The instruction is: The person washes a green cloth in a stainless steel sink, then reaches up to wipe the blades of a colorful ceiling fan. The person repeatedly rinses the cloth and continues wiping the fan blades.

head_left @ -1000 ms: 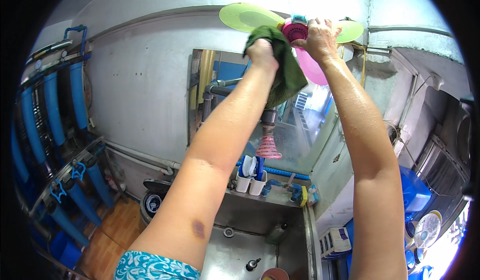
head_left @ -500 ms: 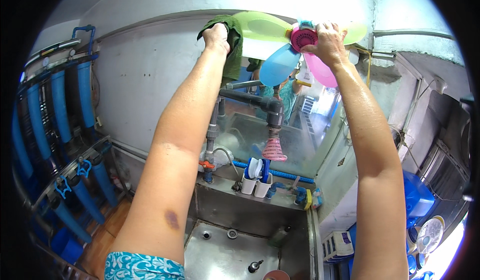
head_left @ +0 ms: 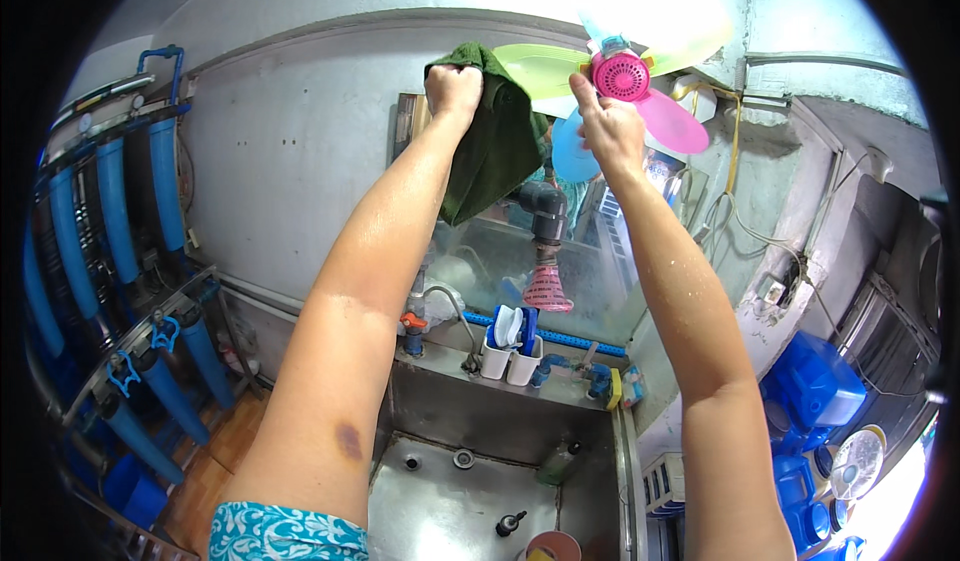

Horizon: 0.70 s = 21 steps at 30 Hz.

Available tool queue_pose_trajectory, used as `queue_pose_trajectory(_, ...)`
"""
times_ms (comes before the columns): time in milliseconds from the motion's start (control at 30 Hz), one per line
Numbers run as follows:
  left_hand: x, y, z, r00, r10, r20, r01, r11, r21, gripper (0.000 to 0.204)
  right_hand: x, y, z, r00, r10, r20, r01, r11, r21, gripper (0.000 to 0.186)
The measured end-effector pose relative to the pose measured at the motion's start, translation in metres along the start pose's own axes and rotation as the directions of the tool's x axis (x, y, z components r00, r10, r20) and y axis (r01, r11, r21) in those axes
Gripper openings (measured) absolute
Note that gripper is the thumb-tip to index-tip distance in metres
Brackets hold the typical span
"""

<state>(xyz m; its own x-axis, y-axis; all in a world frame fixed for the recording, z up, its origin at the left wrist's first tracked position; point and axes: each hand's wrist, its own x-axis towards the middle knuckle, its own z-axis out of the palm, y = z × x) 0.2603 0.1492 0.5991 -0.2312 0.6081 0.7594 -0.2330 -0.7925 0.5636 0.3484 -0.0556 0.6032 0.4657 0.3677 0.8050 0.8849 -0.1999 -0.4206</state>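
Note:
A ceiling-height fan has a pink vented hub point(head_left: 621, 77) and coloured blades. My left hand point(head_left: 455, 93) is closed round a bunched dark green cloth point(head_left: 492, 146), which hangs down below it just under the green blade point(head_left: 535, 66). Right of it, my right hand point(head_left: 615, 133) grips the blue blade point(head_left: 570, 151) close under the hub, its thumb pointing up; the fingers behind the blade are partly hidden. The pink blade point(head_left: 675, 123) sticks out to the right of that hand. Both of my arms are raised and stretched out.
Below lies a steel sink point(head_left: 450, 496) with a dark-topped bottle point(head_left: 510, 523) and a pinkish bowl point(head_left: 553, 544). White holders with brushes point(head_left: 510, 351) stand on its back ledge. Grey pipes point(head_left: 547, 211) run beneath the fan. Blue filter tubes point(head_left: 115, 211) line the left; blue jugs point(head_left: 815, 381) stand right.
My right hand has gone from the hub down and left onto the blue blade. The left hand and cloth have shifted right and slightly down, and the cloth hangs wider. The blades have turned.

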Motion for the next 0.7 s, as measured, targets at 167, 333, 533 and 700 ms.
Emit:
queue_pose_trajectory(167,-0.019,-0.025,-0.019,0.861,-0.188,0.473,0.422,0.783,-0.457,0.025,0.016,-0.001,0.026,0.956,0.199,0.217,-0.293,0.557,0.778,0.018)
queue_pose_trajectory(333,-0.023,-0.019,-0.027,0.796,0.020,0.606,0.376,0.767,-0.520,0.024,0.021,0.019,0.024,0.980,0.105,0.166,-0.195,0.628,0.754,0.014)
queue_pose_trajectory(533,-0.020,0.035,0.028,0.789,0.259,0.557,-0.116,0.953,-0.278,0.029,0.018,0.035,0.036,0.997,-0.003,0.075,-0.052,0.689,0.723,0.012)
queue_pose_trajectory(700,-0.018,0.046,0.052,0.740,0.373,0.559,-0.309,0.928,-0.210,0.035,0.020,0.038,0.024,0.996,0.079,-0.037,-0.024,0.650,0.759,0.011)
